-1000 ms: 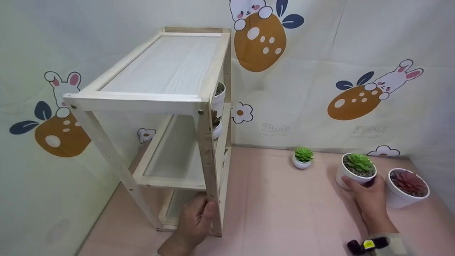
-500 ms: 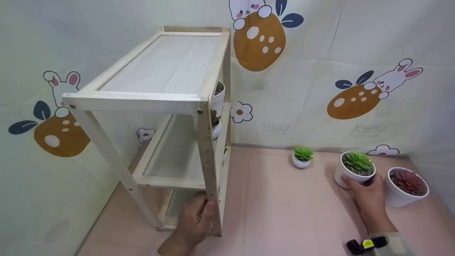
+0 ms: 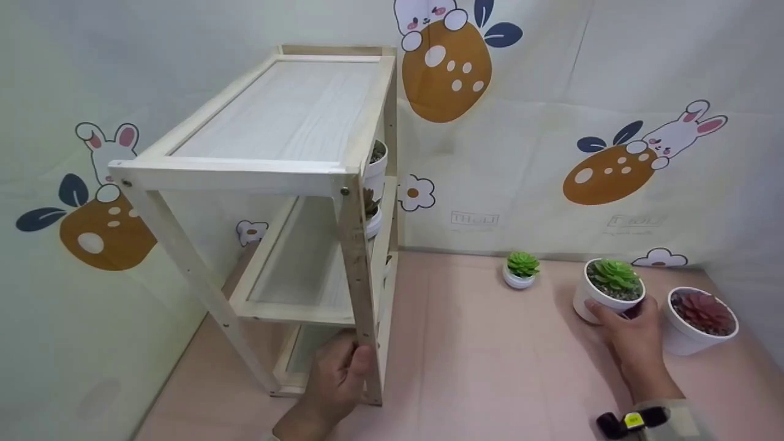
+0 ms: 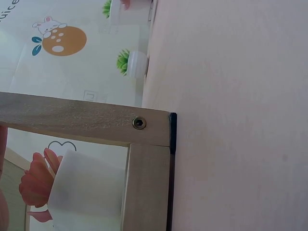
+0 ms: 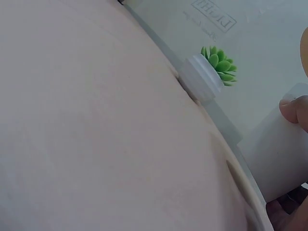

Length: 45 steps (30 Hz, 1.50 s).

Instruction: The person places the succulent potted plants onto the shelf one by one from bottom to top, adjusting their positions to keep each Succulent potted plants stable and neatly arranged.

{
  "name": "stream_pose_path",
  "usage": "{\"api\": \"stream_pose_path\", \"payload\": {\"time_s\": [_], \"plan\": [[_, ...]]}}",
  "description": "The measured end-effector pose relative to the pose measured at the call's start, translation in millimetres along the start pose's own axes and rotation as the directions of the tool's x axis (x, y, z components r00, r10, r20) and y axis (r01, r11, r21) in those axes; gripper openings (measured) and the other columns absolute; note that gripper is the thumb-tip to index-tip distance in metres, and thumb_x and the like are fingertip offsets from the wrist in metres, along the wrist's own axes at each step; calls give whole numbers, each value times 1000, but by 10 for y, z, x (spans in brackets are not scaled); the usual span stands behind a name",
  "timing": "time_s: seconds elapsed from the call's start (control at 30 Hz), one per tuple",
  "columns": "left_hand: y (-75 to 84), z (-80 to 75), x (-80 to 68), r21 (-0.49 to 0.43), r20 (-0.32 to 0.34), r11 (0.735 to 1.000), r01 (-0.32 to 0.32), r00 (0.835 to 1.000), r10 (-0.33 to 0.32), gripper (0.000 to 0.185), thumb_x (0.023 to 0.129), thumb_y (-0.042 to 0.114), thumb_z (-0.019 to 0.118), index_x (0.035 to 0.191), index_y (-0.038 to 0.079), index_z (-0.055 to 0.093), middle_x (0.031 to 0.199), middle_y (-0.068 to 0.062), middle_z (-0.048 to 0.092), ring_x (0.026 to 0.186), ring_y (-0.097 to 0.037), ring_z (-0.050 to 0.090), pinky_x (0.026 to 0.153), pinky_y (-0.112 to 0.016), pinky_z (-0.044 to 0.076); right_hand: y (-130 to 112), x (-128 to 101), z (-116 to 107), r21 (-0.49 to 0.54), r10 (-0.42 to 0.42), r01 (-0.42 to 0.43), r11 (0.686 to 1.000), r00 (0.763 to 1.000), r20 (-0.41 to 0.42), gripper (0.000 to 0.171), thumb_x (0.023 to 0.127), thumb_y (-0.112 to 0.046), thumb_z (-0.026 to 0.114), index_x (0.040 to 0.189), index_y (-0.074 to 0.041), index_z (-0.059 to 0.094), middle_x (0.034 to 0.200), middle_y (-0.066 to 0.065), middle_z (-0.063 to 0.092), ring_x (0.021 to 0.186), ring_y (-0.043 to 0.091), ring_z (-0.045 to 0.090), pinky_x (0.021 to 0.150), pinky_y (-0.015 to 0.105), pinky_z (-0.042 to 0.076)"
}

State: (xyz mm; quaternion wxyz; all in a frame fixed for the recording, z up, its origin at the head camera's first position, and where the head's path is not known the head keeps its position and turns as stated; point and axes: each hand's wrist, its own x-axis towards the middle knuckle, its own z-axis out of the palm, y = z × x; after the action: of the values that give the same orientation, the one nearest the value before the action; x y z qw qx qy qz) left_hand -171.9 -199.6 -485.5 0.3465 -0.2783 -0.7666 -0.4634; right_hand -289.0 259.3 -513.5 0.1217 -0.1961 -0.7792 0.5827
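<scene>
1. The left hand [image 3: 335, 383] sits at about 6 o'clock in the head view, its fingers curled round the lower part of the front right post of the wooden shelf unit [image 3: 275, 165]; the thumb lies against the post's near face.
2. The shelf unit stands upright on the pink tabletop [image 3: 490, 361] at 9 o'clock, close to the corner of the backdrop. It has three tiers.
3. In the left wrist view, the unit's bottom corner [image 4: 144, 130] shows a screw head and rests on the tabletop; a white pot with a pink plant [image 4: 62, 192] shows through the frame.
4. The right hand [image 3: 634, 337] is at about 4 o'clock, fingers wrapped round the near side of the white pot with the green succulent [image 3: 606, 288]. The pot stands upright on the tabletop.
5. The right wrist view shows a fingertip [image 5: 293, 110] pressed on that pot's white wall [image 5: 279, 159].
6. Just beside this pot, toward 3 o'clock, stands a white pot with a red succulent [image 3: 701, 318]; the two pots are close, and whether they touch cannot be told.
7. A small green succulent in a round white pot [image 3: 522, 269] stands apart, at 10 o'clock of the held pot, near the backdrop.
8. White pots [image 3: 376, 168] show behind the unit's right posts.
9. The cream backdrop [image 3: 551, 122] is printed with rabbits.
</scene>
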Motion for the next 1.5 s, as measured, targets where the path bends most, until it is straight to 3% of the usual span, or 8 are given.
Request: {"api": "stream_pose_path", "payload": {"time_s": [0.23,0.5,1.0,1.2,1.5], "plan": [[9,2,7,-17,6,1000,17,1000,-17,11,101,-2,53,95,5,59,82,-1,64,69,-4,55,61,-17,48,-33,-14,8,10,8,-8,1000,1000,14,103,88,-24,85,164,-8,17,164,15,30,150,24,31,127,34,23],[21,-2,9,-39,15,998,49,999,-49,14,103,1,53,92,6,60,73,2,58,63,-3,51,57,-15,46,-58,-50,16,22,6,-6,1000,1000,11,99,87,-24,86,162,-9,22,159,9,35,145,18,36,119,19,28],[30,-3,15,-18,11,999,49,999,-49,12,100,-3,55,93,6,59,74,2,57,65,-1,49,58,-14,45,-199,-139,59,74,8,-12,997,999,54,99,88,-22,85,162,-11,21,163,10,35,149,19,34,124,25,26],[23,-4,5,-7,1,999,35,999,-35,9,102,1,55,95,5,59,82,0,63,71,-2,53,62,-17,48,-250,-186,90,31,-2,-1,1000,997,81,102,90,-30,83,164,-12,16,169,12,29,153,22,30,128,38,23],[-5,-9,4,-32,-18,999,-9,1000,8,3,102,4,58,101,4,61,82,-3,65,68,-4,57,59,-15,49,-352,-287,117,-42,-46,51,998,992,117,98,91,-23,81,163,-6,17,166,16,34,151,28,35,125,39,29]]}}
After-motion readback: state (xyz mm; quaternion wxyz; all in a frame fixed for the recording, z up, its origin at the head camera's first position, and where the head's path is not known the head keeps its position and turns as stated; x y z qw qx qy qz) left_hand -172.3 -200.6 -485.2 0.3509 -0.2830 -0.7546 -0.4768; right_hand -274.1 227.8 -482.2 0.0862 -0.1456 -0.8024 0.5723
